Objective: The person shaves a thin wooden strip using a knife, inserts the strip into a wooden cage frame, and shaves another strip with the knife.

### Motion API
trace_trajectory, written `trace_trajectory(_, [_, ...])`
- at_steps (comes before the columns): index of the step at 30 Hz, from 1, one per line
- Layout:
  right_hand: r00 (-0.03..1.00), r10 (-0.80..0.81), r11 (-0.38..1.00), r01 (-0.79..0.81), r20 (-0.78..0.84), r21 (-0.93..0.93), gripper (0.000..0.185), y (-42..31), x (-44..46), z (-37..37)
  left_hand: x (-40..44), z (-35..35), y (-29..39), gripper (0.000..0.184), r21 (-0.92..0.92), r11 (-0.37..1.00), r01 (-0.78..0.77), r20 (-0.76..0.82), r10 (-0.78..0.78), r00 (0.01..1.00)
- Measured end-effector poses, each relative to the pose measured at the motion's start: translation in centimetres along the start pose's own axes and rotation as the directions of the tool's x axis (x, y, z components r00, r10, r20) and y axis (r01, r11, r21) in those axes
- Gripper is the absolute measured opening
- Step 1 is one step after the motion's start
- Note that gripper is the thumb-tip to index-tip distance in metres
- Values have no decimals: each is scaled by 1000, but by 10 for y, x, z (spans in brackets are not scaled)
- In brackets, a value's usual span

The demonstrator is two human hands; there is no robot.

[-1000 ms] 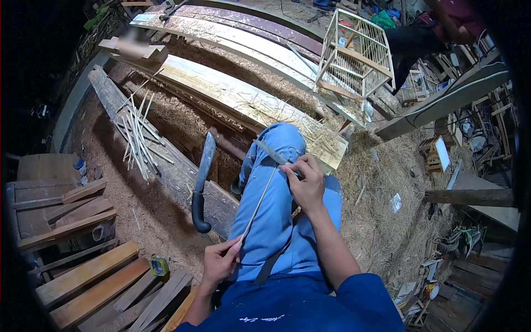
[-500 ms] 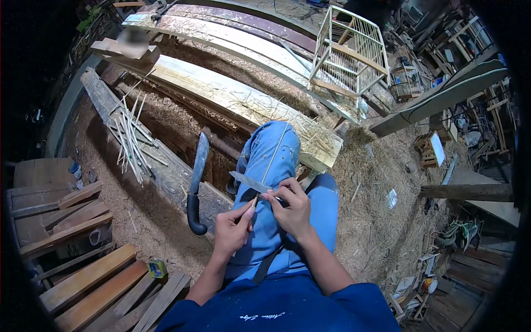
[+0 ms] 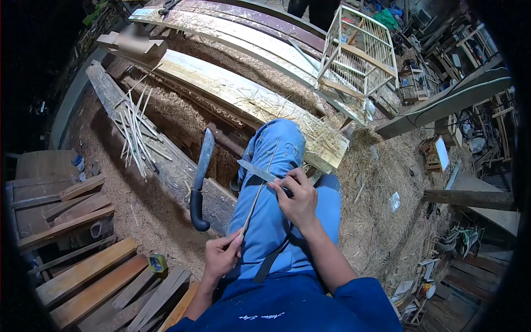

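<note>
My left hand pinches the lower end of a thin stick, which runs up along my jeans-covered thigh toward the knee. In my right hand is a small knife, its blade pointing left and lying across the stick. A big knife with a black handle rests on the weathered plank, left of my leg. Farther up that plank lies a loose pile of thin sticks.
Pale beams stretch across the front. A slatted wooden cage stands at the upper right. Cut boards and a yellow tape measure are at the lower left. Dark-clothed legs show at the top.
Since half a second ago, my left hand has moved down and away from my right hand, with the stick. The blade has shifted slightly up and right. The person's dark-clothed legs are at the top.
</note>
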State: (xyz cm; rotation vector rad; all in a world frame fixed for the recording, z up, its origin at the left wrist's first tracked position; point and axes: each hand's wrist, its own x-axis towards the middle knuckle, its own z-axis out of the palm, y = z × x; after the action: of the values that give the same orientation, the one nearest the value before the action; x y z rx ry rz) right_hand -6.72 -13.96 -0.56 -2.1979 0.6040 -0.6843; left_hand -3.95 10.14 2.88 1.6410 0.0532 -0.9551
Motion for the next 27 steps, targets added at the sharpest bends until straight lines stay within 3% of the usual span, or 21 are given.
trace_trajectory(9, [998, 28, 998, -31, -54, -58, 17, -3, 5, -3, -35, -30, -16, 31, 39, 998, 51, 31, -52, 998])
trace_trajectory(11, [996, 70, 997, -71, -47, -19, 17, -8, 3, -6, -27, -21, -7, 34, 45, 998, 49, 22, -50, 999])
trace_trajectory(13, [999, 32, 999, -32, -36, 10, 18, -5, -1, -7, -8, -4, 4, 39, 152, 988, -38, 115, 20, 993])
trace_trajectory(19, [999, 3, 997, -6, 42, 72, 18, -1, -13, -18, 59, 64, 57, 32, 128, 976, -174, 200, 146, 969])
trace_trajectory(23, [999, 24, 988, -27, 21, 153, 12, 4, -8, -19, 71, 72, 61, 31, 161, 977, -139, 171, 112, 979])
trace_trajectory(27, [1000, 8, 987, -4, -19, 160, 11, 3, -14, -7, 73, 64, 51, 31, 76, 990, -115, 177, 100, 979])
